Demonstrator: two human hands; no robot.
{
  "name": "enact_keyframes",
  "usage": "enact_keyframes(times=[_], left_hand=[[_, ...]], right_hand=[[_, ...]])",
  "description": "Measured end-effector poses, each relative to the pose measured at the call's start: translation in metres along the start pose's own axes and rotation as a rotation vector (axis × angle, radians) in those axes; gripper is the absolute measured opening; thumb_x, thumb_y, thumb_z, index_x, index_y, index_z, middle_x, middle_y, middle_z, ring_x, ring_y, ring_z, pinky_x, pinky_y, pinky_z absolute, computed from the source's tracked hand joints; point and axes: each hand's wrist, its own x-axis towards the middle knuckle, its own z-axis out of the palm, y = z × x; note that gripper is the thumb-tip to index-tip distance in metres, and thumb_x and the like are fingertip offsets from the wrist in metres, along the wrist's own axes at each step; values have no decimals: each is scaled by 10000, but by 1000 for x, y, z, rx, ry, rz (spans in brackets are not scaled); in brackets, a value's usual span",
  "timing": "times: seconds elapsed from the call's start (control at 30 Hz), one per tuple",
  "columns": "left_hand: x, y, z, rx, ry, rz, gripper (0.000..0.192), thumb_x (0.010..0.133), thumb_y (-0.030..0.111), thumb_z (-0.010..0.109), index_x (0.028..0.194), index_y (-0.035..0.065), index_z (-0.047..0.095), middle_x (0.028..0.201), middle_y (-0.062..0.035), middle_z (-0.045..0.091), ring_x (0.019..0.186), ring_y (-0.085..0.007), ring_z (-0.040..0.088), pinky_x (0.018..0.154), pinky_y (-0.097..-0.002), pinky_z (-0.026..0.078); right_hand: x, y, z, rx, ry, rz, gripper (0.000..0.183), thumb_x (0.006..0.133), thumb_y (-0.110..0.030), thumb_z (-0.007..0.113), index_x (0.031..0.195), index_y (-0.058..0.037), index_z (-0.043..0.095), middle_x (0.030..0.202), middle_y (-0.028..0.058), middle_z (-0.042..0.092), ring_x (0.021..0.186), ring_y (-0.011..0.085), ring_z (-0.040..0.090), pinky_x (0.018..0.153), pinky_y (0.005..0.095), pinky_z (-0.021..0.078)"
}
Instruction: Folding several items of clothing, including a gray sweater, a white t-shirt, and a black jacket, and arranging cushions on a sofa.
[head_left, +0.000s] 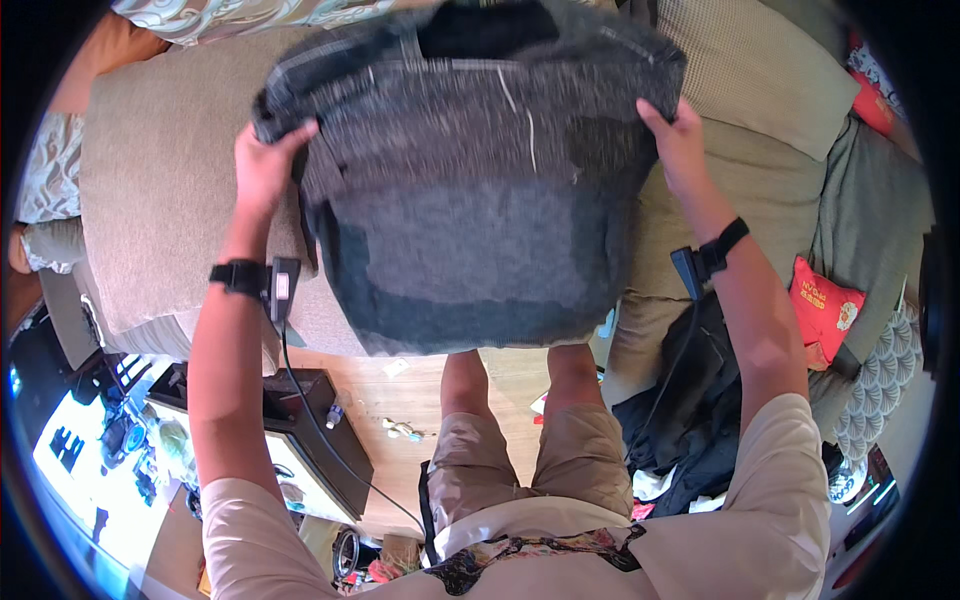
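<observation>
A dark grey knitted garment (480, 232) hangs spread between my hands, its neck opening at the top and its lower edge above my knees. My left hand (268, 161) grips its upper left corner, thumb on top of the cloth. At the upper right corner, my right hand (675, 135) pinches the fabric between thumb and fingers. A pale thread or cord lies across the chest part. The garment's sleeves are not clearly visible, and its far side is hidden.
Beyond the garment stands a beige sofa (742, 180) with large cushions (180, 150). A red pillow (825, 307) rests at the right, above dark clothes (697, 405). A low dark cabinet (330, 442) is at the lower left. Small items lie on the wooden floor (405, 465).
</observation>
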Motion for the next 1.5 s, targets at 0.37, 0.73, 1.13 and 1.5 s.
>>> enact_keyframes(times=[0.37, 0.73, 1.13, 1.5], left_hand=[[-30, -16, 16, 511, 19, 632, 218, 769, -43, 657, 980, -8, 620, 1107, -154, 662, 1059, -331, 645, 942, -351, 499], [-178, -127, 14, 960, -762, 462, 208, 812, 85, 572, 1005, 100, 650, 1177, -49, 598, 1129, -263, 566, 921, -379, 513], [-218, -168, 64, 377, 144, -529, 701, 767, 390, 855, 1214, -63, 563, 1190, -202, 647, 1061, -258, 630, 967, -388, 476], [-176, -101, 28, -266, -35, -335, 309, 931, 120, 702, 1193, -16, 613, 1082, -80, 706, 946, -149, 654, 887, -306, 510]], right_hand=[[-14, 50, -4, -246, -1, 71, 391, 843, 85, 643, 1215, -15, 575, 1019, 82, 625, 869, 173, 608, 787, 272, 499], [-182, 127, -41, -1144, -531, -59, 330, 799, 24, 584, 1069, -149, 659, 1004, 99, 551, 903, 331, 628, 787, 396, 537], [-209, 220, -8, -286, 181, 268, 329, 926, -211, 708, 1141, 17, 608, 1145, 100, 640, 1001, 178, 627, 883, 331, 499], [-182, 128, -26, 179, -188, 436, 368, 976, -165, 655, 1288, 6, 560, 1214, 64, 664, 1066, 143, 615, 971, 334, 481]])
